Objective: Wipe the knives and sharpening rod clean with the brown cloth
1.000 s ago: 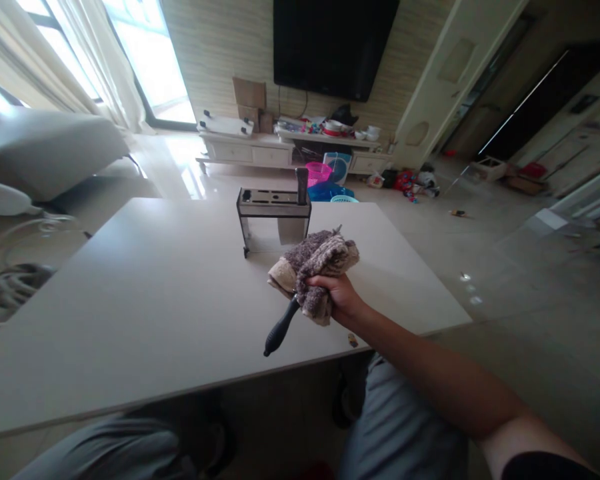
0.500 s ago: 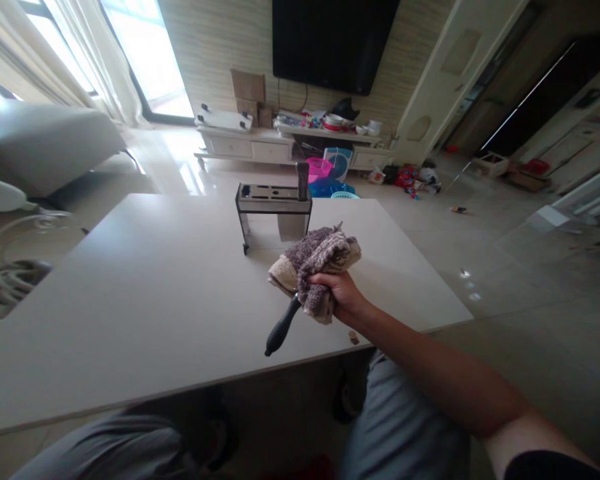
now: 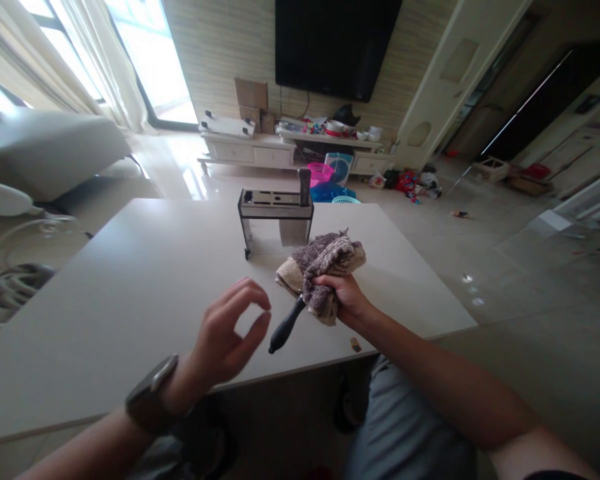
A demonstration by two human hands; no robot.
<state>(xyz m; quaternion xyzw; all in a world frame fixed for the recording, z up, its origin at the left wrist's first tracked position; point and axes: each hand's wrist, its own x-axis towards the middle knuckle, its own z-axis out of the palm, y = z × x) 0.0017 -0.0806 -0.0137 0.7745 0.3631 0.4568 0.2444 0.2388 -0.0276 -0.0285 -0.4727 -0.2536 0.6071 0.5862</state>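
My right hand point(image 3: 347, 293) grips a bunched brown and cream towel point(image 3: 325, 267) above the white table point(image 3: 145, 287). Out of the towel's lower left side sticks a dark ribbed handle point(image 3: 286, 327); what it belongs to is hidden in the folds. Just left of that handle is my left hand point(image 3: 233, 327), thumb and fingers curved with a gap between them and nothing held. Behind the towel stands a knife block point(image 3: 275, 210) with clear sides. One wide-bladed knife point(image 3: 304, 187) sits upright in its right end.
A small sticker-like piece point(image 3: 355, 345) lies near the table's front edge. Beyond the table are a pink basket point(image 3: 320, 173), a blue tub point(image 3: 330, 193) and a low white cabinet point(image 3: 240, 153). A covered sofa point(image 3: 55, 147) stands at the left.
My left hand has come into view from the lower left and is now beside the dark handle. My right hand still holds the towel in nearly the same place.
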